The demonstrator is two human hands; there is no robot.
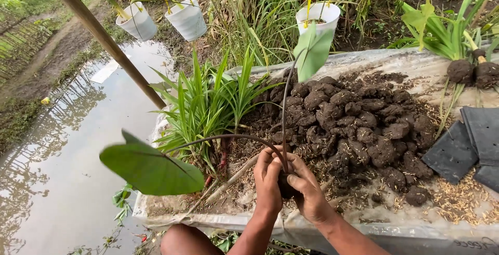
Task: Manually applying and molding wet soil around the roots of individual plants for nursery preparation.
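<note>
Both hands point(288, 185) cup a seedling's root ball point(285, 185) near the bench edge point(364, 229).

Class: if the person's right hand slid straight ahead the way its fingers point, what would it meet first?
The right hand points up-left, so it meets the left hand cupped around the same plant base, probably at once.

Free room and obstacles: the heap of dark soil clods point(358, 125) blocks the table point(416, 229) beyond both hands; grassy seedlings point(202, 109) crowd the left. Black bags point(457, 151) lie right. A bare strip of husk-strewn sheet near the front right edge stays passable.
</note>
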